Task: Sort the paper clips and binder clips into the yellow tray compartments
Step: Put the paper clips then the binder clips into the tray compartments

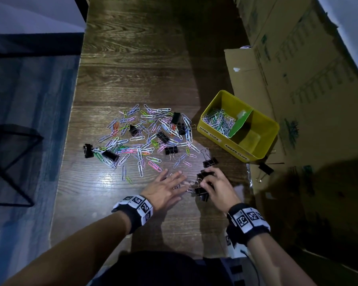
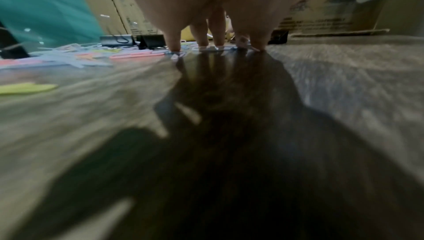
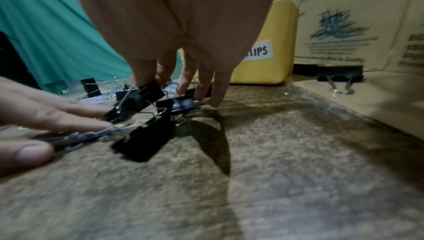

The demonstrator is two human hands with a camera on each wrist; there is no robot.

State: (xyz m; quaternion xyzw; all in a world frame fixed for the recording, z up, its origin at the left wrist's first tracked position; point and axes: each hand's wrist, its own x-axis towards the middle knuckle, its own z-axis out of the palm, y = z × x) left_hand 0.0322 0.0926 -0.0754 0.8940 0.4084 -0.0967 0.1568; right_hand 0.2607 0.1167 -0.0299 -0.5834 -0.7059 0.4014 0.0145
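A heap of coloured paper clips (image 1: 145, 139) with several black binder clips mixed in lies mid-table. The yellow tray (image 1: 219, 137) stands to its right; a green divider (image 1: 241, 122) splits it. Its left compartment holds paper clips (image 1: 219, 122), and the right one looks bare. My left hand (image 1: 170, 182) lies flat, its straight fingertips (image 2: 218, 44) pressing paper clips onto the wood. My right hand (image 1: 211, 180) curls over a cluster of binder clips (image 1: 201, 190). Its thumb and fingers pinch one binder clip (image 3: 137, 98), lifted above two others (image 3: 144, 140).
Cardboard boxes (image 1: 298, 79) wall the right side behind the tray. One binder clip (image 1: 266, 168) lies on the flattened cardboard there. The table's left edge (image 1: 66, 141) drops to blue floor, where a black metal frame (image 1: 12, 162) stands.
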